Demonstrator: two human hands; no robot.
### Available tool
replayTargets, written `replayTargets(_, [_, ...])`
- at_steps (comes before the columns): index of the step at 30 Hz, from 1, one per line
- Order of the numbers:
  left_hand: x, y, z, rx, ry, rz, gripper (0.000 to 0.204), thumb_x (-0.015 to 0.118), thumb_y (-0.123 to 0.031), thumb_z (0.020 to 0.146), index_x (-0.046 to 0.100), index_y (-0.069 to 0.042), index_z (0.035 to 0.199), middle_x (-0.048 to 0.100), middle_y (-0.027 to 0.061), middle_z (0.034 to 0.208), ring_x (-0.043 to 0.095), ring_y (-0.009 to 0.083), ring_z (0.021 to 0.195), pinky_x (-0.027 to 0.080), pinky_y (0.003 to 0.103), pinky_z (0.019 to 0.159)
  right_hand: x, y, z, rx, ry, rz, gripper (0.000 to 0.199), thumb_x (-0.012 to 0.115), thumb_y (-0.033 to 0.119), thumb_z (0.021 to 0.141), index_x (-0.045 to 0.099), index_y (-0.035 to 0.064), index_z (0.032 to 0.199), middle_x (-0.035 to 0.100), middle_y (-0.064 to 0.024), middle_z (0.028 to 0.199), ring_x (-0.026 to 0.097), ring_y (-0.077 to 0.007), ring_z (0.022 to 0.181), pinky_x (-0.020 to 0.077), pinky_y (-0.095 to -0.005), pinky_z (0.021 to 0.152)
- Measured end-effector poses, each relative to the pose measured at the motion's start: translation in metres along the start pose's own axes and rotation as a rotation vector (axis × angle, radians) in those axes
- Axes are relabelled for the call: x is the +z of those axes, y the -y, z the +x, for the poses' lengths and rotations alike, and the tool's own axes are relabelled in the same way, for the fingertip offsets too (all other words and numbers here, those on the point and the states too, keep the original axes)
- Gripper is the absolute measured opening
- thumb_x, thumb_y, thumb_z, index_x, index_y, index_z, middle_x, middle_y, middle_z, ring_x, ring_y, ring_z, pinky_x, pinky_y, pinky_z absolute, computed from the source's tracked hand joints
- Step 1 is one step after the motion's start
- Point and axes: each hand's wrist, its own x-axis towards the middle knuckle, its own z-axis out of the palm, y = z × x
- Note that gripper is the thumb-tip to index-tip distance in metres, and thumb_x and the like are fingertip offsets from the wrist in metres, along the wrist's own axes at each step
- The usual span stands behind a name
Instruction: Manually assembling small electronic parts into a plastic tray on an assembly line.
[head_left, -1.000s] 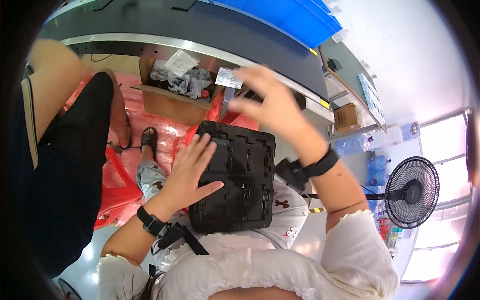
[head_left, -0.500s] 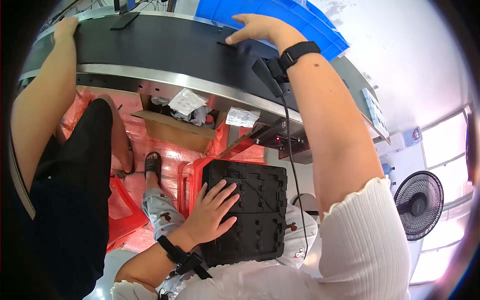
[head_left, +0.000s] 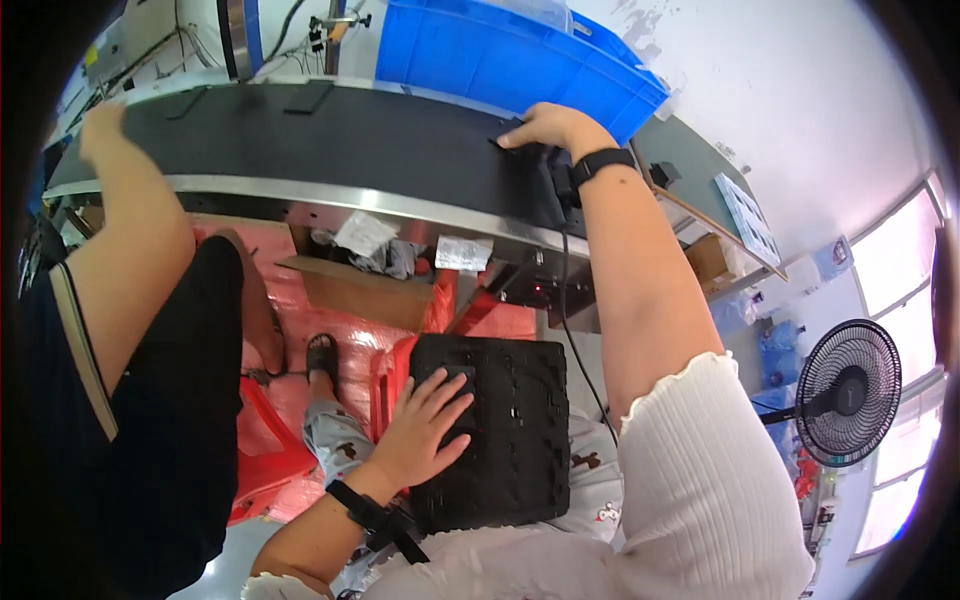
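Have shifted the right hand (head_left: pixel 560 128) since half a second ago, a little farther right along the front of the blue bin (head_left: pixel 520 70). Can see, at far left, a co-worker's blurred hand (head_left: pixel 103 133) at the tabletop (head_left: pixel 410 135), then two flat black pieces (head_left: pixel 308 97) on it. Below, can make out an open cardboard box (head_left: pixel 365 300) with a white packet (head_left: pixel 366 232) over it. Hold the left hand (head_left: pixel 425 430) wide, fingers spread flat on the left part of a black tray (head_left: pixel 515 430), over the lap, beside a red stool (head_left: pixel 390 385). Cannot read the printed white label (head_left: pixel 463 253) just below the tabletop's near edge. Have the right hand's fingers bent at a thin black piece (head_left: pixel 497 147) on the tabletop; cannot tell whether gripped. Farther right, see a pale board (head_left: pixel 748 218) with unreadable markings, then a black fan (head_left: pixel 850 390).
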Motion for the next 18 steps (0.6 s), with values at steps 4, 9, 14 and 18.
replayTargets(4, [-0.002,-0.002,0.001,0.000,-0.005,-0.042,0.053,0.062,-0.027,0.081,0.049,-0.008,0.129,0.036,0.0117,0.144,0.028,0.0364,0.135,0.023,0.055,0.107,-0.011,-0.016,0.000,0.048,0.010,-0.077,0.064,0.084,0.035,0.059,0.065,-0.0069,0.104,0.064,-0.0221,0.110,0.060,-0.0375,0.102,0.0478,-0.0373,0.088])
replayTargets(9, [-0.007,-0.003,0.008,0.017,0.004,-0.027,0.052,0.062,-0.025,0.081,0.049,-0.006,0.128,0.036,0.0132,0.143,0.028,0.0371,0.135,0.023,0.052,0.108,-0.009,-0.057,-0.020,-0.206,-0.545,-0.056,0.047,0.080,0.020,0.063,0.067,-0.0023,0.102,0.068,-0.0173,0.100,0.065,-0.0318,0.090,0.0513,-0.0344,0.077])
replayTargets(14, [-0.006,0.000,0.004,-0.011,0.016,-0.019,0.052,0.061,-0.024,0.082,0.048,-0.006,0.129,0.036,0.0134,0.144,0.027,0.0373,0.135,0.024,0.051,0.108,0.015,-0.012,-0.141,-0.412,-0.246,0.714,0.023,0.068,0.012,0.078,0.069,0.0013,0.099,0.069,-0.0066,0.088,0.062,-0.0113,0.075,0.0502,-0.0266,0.070])
replayTargets(18, [-0.006,-0.003,-0.001,-0.011,0.025,0.016,0.054,0.061,-0.026,0.083,0.045,-0.006,0.131,0.035,0.0124,0.145,0.025,0.0367,0.136,0.022,0.051,0.109,0.078,-0.009,-0.209,-0.419,0.202,0.602,0.026,0.074,0.010,0.071,0.069,0.0007,0.095,0.069,-0.0090,0.088,0.063,-0.0145,0.082,0.0499,-0.0290,0.077])
